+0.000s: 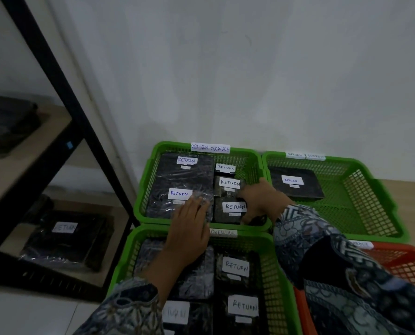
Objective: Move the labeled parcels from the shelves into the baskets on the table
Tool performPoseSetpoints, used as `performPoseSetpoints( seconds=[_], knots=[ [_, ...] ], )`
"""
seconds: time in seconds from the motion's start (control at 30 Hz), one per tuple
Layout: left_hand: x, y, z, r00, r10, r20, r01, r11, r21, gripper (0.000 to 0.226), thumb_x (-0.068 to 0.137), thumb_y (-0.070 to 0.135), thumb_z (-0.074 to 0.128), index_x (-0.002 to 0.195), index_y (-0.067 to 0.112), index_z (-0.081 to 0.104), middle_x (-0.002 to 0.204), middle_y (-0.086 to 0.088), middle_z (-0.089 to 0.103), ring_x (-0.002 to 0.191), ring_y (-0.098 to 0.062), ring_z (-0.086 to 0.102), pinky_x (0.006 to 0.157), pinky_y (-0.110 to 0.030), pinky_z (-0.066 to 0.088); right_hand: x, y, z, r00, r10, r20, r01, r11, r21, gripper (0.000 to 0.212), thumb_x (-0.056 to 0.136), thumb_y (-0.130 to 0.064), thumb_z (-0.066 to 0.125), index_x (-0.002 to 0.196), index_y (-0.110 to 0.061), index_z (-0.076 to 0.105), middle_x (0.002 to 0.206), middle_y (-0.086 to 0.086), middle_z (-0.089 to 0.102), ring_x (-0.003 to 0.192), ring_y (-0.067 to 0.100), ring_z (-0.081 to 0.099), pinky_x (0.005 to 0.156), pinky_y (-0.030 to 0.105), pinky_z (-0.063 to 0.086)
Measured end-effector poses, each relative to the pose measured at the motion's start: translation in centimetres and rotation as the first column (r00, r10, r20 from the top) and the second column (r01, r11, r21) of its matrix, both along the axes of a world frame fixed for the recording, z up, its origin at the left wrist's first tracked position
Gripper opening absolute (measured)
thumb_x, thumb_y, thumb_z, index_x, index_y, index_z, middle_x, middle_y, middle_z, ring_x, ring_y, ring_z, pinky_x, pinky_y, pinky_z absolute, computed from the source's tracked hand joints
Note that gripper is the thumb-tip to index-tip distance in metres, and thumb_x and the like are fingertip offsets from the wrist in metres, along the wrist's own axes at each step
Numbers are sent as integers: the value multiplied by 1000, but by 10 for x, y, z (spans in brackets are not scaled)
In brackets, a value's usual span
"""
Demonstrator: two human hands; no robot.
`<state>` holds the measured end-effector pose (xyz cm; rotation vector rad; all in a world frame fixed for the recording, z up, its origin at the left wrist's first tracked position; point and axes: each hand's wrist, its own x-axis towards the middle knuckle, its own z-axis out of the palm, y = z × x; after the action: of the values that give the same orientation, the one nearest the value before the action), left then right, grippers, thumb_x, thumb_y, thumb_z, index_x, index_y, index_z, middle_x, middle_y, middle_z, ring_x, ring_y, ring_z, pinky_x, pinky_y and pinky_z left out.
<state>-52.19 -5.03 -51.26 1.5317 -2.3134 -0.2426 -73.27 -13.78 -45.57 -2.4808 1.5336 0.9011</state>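
- Head view: the left hand [189, 228] reaches forward over the near green basket [119, 269] into the far-left green basket [148, 180]. It is palm down, with straight fingers lying flat on a large parcel [165, 206]; its grip is open and holds nothing.
- The right hand [262, 201] reaches into the same basket, back upward, against a small parcel [228, 213] in the near right corner. Whether its grip closes on that parcel cannot be told.
- Both forearms wear patterned blue-grey sleeves [303, 233].
- The parcels are flat black rectangles in glossy, crinkled plastic wrap, each with a white handwritten RETURN label.
- The baskets are rectangular plastic lattice. The far-right green basket [371, 201] holds one parcel, and an orange basket [407, 262] sits near right.
- A wrapped parcel [66, 240] lies on the lower board of the black-framed shelves [32, 151] at left.
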Motion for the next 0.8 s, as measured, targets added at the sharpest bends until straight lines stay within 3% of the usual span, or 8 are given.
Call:
performPoseSetpoints(
  seconds=[0.13,0.27,0.43,0.53,0.67,0.8],
  knots=[
    [1,1,0,1000,2,-13,-2,1000,-8,50,87,29,37,129,6,51,135,-15,50,128,-33,43,105,-48,24,2,2,-14,998,-44,49,45,999,-16,82,68,-65,69,129,-16,49,131,9,52,114,28,53,98,42,36],
    [2,-1,-1,1000,-12,-10,11,1000,-4,51,86,30,37,127,5,53,134,-16,51,127,-34,44,103,-51,30,3,6,-16,997,-68,43,69,997,-20,83,71,-58,70,136,-14,44,144,12,40,124,30,46,105,44,33],
    [3,-3,1,999,-43,-17,43,999,10,51,86,29,36,129,6,52,135,-14,50,128,-32,42,103,-50,33,4,14,-9,990,-130,55,130,991,-7,81,76,-56,68,139,-12,41,142,12,43,123,30,47,103,43,36],
    [6,-5,3,997,-66,-30,66,998,11,52,86,30,36,131,7,50,137,-14,48,131,-31,39,105,-50,29,4,23,0,966,-202,163,209,978,-26,71,85,-39,65,143,-12,35,141,12,43,124,31,47,102,41,38],
    [16,-7,5,997,-81,-18,81,997,10,52,87,30,35,134,11,45,140,-12,45,134,-30,35,108,-48,20,5,44,2,931,-214,297,271,948,-167,55,92,-21,52,144,-17,35,141,8,45,127,27,44,112,42,24],
    [28,-5,7,995,-104,-11,104,994,25,52,89,30,33,137,12,42,142,-9,43,136,-30,31,109,-50,28,15,74,-2,866,-249,433,408,853,-325,45,96,-30,40,141,-22,39,137,3,50,129,21,41,116,44,15]
  ],
)
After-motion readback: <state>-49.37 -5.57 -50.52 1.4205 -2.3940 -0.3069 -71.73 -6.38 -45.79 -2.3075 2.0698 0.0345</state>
